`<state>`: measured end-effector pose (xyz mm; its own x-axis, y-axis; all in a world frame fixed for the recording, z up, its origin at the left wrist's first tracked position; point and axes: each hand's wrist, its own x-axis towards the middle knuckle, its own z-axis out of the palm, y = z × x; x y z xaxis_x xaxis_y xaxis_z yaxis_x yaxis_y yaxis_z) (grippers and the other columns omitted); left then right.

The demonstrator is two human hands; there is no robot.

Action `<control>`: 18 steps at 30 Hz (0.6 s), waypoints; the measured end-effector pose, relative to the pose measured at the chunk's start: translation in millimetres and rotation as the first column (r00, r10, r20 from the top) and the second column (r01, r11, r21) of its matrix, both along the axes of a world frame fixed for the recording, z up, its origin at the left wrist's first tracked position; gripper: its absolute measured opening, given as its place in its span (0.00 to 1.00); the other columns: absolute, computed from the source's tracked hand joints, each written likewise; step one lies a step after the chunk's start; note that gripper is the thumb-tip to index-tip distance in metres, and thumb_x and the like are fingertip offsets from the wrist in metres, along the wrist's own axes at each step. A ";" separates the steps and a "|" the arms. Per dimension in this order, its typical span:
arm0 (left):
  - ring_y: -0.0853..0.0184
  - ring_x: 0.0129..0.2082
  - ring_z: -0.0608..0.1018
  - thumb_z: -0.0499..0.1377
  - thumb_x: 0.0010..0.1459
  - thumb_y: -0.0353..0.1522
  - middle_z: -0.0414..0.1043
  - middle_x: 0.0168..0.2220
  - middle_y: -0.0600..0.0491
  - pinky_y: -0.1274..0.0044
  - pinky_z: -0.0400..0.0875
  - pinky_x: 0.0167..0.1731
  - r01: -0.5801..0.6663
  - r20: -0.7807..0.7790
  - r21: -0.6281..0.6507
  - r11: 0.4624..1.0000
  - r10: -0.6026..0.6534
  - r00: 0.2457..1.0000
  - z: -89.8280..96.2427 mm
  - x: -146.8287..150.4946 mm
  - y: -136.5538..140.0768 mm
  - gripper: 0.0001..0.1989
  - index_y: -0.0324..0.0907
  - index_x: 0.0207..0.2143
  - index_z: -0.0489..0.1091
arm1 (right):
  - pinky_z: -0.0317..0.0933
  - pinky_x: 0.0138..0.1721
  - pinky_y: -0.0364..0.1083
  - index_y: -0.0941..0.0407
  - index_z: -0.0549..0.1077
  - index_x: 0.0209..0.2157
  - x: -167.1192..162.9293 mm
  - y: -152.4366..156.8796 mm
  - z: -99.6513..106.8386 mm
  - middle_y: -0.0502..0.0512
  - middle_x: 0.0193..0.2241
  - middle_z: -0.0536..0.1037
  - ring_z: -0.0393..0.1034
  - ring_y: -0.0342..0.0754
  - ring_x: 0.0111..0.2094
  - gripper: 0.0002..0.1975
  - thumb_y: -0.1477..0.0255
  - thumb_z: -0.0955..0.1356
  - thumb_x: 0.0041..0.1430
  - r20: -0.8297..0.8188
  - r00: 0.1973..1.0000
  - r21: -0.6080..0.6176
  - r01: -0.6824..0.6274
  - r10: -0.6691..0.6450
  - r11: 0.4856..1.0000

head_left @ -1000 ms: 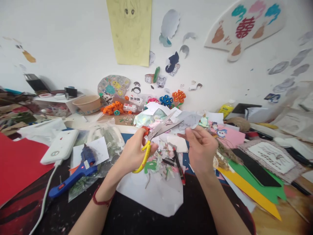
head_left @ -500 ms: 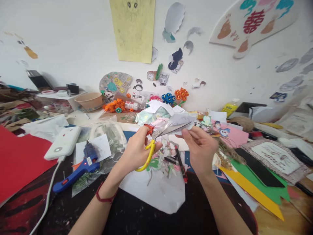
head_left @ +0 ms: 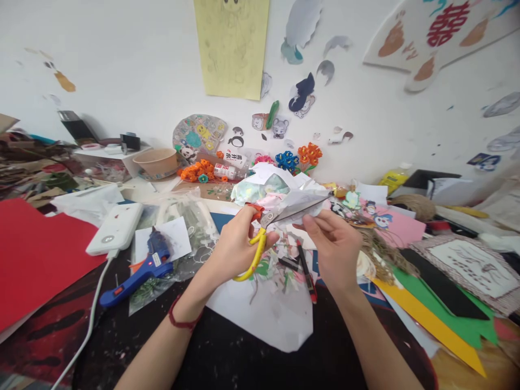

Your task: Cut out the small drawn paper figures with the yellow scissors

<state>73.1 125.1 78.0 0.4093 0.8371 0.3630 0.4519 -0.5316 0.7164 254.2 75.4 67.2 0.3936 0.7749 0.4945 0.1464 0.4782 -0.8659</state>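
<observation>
My left hand [head_left: 232, 245] is closed around a pair of scissors [head_left: 268, 218] with one yellow and one red handle loop. The blades point right and lie against a pale piece of paper [head_left: 305, 198]. At that paper's lower edge, thumb and fingers of my right hand [head_left: 338, 246] are pinched together on it, close to the blades. Part of the paper is hidden by the blades and fingers. Below both hands, a white sheet [head_left: 264, 314] carries several paper scraps [head_left: 286, 279], with a black-and-red pen [head_left: 305, 271] beside them.
A blue glue gun [head_left: 142, 275] and a white corded device [head_left: 115, 230] lie left, near red paper [head_left: 36, 254]. A tan bowl [head_left: 156, 163] and flowers [head_left: 309, 156] stand at the back. Yellow [head_left: 434, 327] and green sheets [head_left: 463, 319] lie right.
The camera view has swung slightly left, so the surroundings sit farther right. Both hands keep their grip on the scissors and paper, with little visible movement.
</observation>
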 end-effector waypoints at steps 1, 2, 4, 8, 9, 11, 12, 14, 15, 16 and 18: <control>0.67 0.29 0.66 0.57 0.57 0.41 0.61 0.29 0.57 0.74 0.59 0.31 0.000 0.005 -0.007 1.000 0.000 1.000 -0.1 0.2 -0.1 0.14 0.45 0.32 0.55 | 0.76 0.42 0.51 0.54 0.80 0.38 -0.3 0.5 -0.7 0.52 0.31 0.82 0.79 0.51 0.35 0.10 0.64 0.74 0.58 -0.004 1.000 -0.007 -0.010 0.010 1.000; 0.67 0.28 0.66 0.57 0.57 0.41 0.61 0.29 0.58 0.74 0.59 0.31 -0.001 0.012 -0.013 1.000 0.001 1.000 -0.1 0.4 -0.4 0.14 0.45 0.32 0.55 | 0.75 0.42 0.51 0.54 0.79 0.38 -0.7 0.8 -1.2 0.52 0.31 0.82 0.79 0.51 0.35 0.10 0.63 0.74 0.58 -0.006 1.000 -0.009 -0.020 0.020 1.000; 0.67 0.28 0.66 0.57 0.57 0.42 0.61 0.28 0.58 0.74 0.59 0.30 -0.005 0.024 -0.017 1.000 0.005 1.000 0.3 1.2 -0.9 0.14 0.45 0.32 0.55 | 0.75 0.42 0.50 0.54 0.79 0.38 -1.6 1.0 -1.4 0.52 0.31 0.83 0.78 0.51 0.35 0.09 0.64 0.73 0.59 -0.004 0.999 -0.013 -0.054 0.054 0.998; 0.68 0.27 0.66 0.58 0.57 0.42 0.62 0.30 0.56 0.74 0.58 0.29 -0.022 0.037 0.002 1.000 0.022 0.999 1.1 2.2 -1.5 0.14 0.44 0.32 0.56 | 0.73 0.42 0.49 0.55 0.79 0.39 -2.6 0.7 -0.8 0.52 0.31 0.83 0.79 0.50 0.35 0.09 0.65 0.73 0.60 -0.003 0.993 -0.041 -0.118 0.118 0.992; 0.68 0.27 0.65 0.58 0.57 0.42 0.62 0.30 0.56 0.75 0.58 0.29 -0.026 0.037 0.003 1.000 0.026 0.999 1.2 2.0 -1.4 0.14 0.44 0.32 0.56 | 0.73 0.43 0.49 0.55 0.79 0.39 -2.6 0.7 -0.8 0.52 0.31 0.83 0.79 0.50 0.35 0.09 0.64 0.73 0.60 -0.002 0.993 -0.047 -0.121 0.121 0.992; 0.69 0.27 0.65 0.58 0.57 0.42 0.63 0.30 0.56 0.75 0.59 0.29 -0.031 0.033 0.003 1.000 0.031 0.999 1.0 1.4 -1.1 0.14 0.44 0.33 0.57 | 0.74 0.42 0.49 0.54 0.79 0.38 -2.4 0.9 -1.1 0.52 0.31 0.83 0.79 0.51 0.35 0.09 0.64 0.73 0.60 0.005 0.993 -0.052 -0.117 0.117 0.992; 0.69 0.27 0.65 0.59 0.57 0.41 0.63 0.31 0.56 0.75 0.59 0.29 -0.033 0.029 0.007 0.999 0.033 0.999 0.8 0.9 -0.9 0.13 0.44 0.33 0.58 | 0.74 0.42 0.49 0.54 0.79 0.38 -2.3 1.1 -1.4 0.52 0.30 0.83 0.79 0.51 0.35 0.09 0.63 0.73 0.60 0.010 0.993 -0.054 -0.115 0.115 0.992; 0.68 0.27 0.66 0.59 0.56 0.40 0.63 0.31 0.56 0.75 0.59 0.29 -0.047 0.015 0.016 0.999 0.047 0.999 0.2 -0.1 -0.3 0.13 0.44 0.34 0.58 | 0.74 0.41 0.49 0.54 0.79 0.37 -2.2 1.3 -2.1 0.52 0.30 0.83 0.79 0.51 0.35 0.09 0.63 0.73 0.60 0.016 0.994 -0.053 -0.103 0.104 0.993; 0.68 0.27 0.66 0.60 0.56 0.40 0.63 0.31 0.57 0.75 0.59 0.29 -0.055 0.007 0.020 0.998 0.055 0.998 -0.1 -0.6 0.0 0.13 0.44 0.35 0.58 | 0.74 0.42 0.49 0.54 0.79 0.36 -2.3 1.3 -2.4 0.52 0.30 0.83 0.79 0.51 0.35 0.09 0.64 0.73 0.60 0.016 0.995 -0.050 -0.095 0.096 0.994; 0.68 0.27 0.65 0.60 0.56 0.39 0.63 0.31 0.57 0.75 0.59 0.29 -0.060 0.001 0.024 0.998 0.060 0.998 -0.3 -0.9 0.3 0.13 0.44 0.35 0.59 | 0.74 0.42 0.49 0.54 0.79 0.36 -2.4 1.3 -2.6 0.52 0.31 0.83 0.79 0.51 0.35 0.09 0.64 0.73 0.60 0.013 0.996 -0.047 -0.090 0.090 0.995; 0.68 0.27 0.65 0.60 0.56 0.40 0.63 0.30 0.57 0.74 0.58 0.29 -0.058 -0.002 0.030 0.998 0.058 0.998 -0.6 -1.0 0.8 0.13 0.44 0.35 0.59 | 0.74 0.42 0.49 0.54 0.79 0.36 -2.7 1.2 -2.8 0.51 0.31 0.83 0.79 0.50 0.35 0.08 0.64 0.73 0.60 0.009 0.996 -0.042 -0.087 0.087 0.995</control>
<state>72.1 125.9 77.4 0.3619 0.8480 0.3872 0.4847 -0.5260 0.6989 251.5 76.6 64.4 0.3184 0.8259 0.4653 0.1151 0.4536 -0.8838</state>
